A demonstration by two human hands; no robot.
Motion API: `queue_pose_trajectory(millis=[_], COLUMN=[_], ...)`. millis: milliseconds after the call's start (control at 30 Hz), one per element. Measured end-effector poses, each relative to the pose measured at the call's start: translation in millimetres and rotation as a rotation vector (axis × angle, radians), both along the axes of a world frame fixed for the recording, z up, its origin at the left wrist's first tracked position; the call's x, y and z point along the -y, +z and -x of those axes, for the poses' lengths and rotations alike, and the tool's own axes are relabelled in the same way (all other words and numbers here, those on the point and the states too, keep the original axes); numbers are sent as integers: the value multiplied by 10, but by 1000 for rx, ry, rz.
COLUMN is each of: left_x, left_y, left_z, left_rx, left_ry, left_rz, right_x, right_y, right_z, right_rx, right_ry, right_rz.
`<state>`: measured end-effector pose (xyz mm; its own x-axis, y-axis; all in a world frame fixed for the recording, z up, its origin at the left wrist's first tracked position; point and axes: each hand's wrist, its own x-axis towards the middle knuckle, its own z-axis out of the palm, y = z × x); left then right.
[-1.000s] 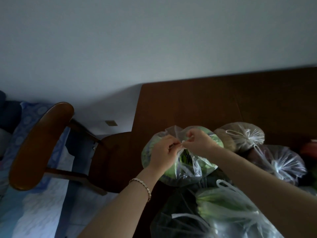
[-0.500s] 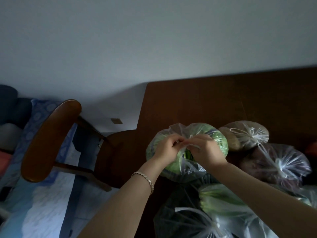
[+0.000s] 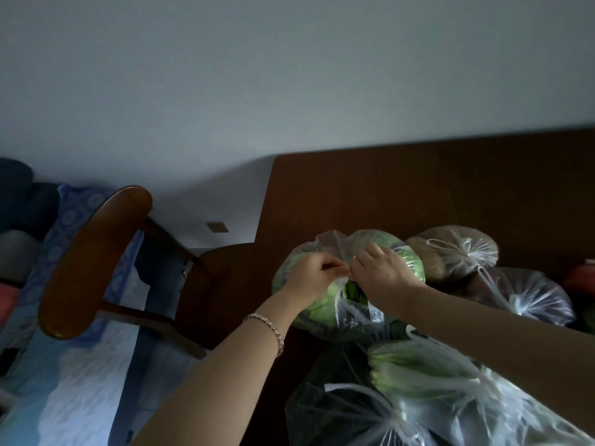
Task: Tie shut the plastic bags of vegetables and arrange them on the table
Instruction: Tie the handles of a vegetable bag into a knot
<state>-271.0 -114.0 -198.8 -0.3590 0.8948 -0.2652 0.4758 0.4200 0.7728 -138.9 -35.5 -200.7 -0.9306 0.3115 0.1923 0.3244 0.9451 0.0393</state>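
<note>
Two hands, left hand and right hand, knuckles up, fingertips pinching the cabbage bag mouth between them; bag's long axis indeterminate.

a second ago the right hand pinched the plastic at the top of the cabbage bag with fingertips meeting the left hand. since then the right hand has rolled over the bag's crown, its fingers now spread across it, while the left grip has slid slightly lower. the bag mouth gapes more below the hands.
</note>
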Motion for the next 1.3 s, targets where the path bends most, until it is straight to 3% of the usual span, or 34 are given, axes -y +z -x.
queue_pose_trajectory(millis=[200,367,467,567,600,667,733,800,1000,1133,1300], left_x=[-156,-208,-216,-237,-262,-325,-391,-433,-479,-574,-778], left_y=[100,-3,149,240,240,190,146,131,52,73,152], left_z=[49,-81,-77,-102,-129,-143,-175,-215,-283,-247,190], left_rx=[-266,-436,-299,-150,-153,-248,-335,-388,-360,-276,-288], left_ry=[-101,-110,-176,-185,-188,-186,-162,-128,97,261,453], left_rz=[58,154,180,318,335,323,311,302,206,104,59], right_x=[48,55,-138,-481,-624,-882,-1071,-1139,-1141,-1260,-1456], right_y=[-189,-159,-18,-10,-2,-36,-114,-239,-337,-355,-331], right_z=[-86,-127,-265,-510,-613,-795,-962,-1046,-942,-856,-663], right_rx=[-106,-69,-154,-286,-239,34,351,481,499,610,454], right_ry=[-44,-154,-250,-398,-476,-627,-670,-650,-502,-521,-640], right_rz=[221,535,678,549,517,498,435,403,179,321,469])
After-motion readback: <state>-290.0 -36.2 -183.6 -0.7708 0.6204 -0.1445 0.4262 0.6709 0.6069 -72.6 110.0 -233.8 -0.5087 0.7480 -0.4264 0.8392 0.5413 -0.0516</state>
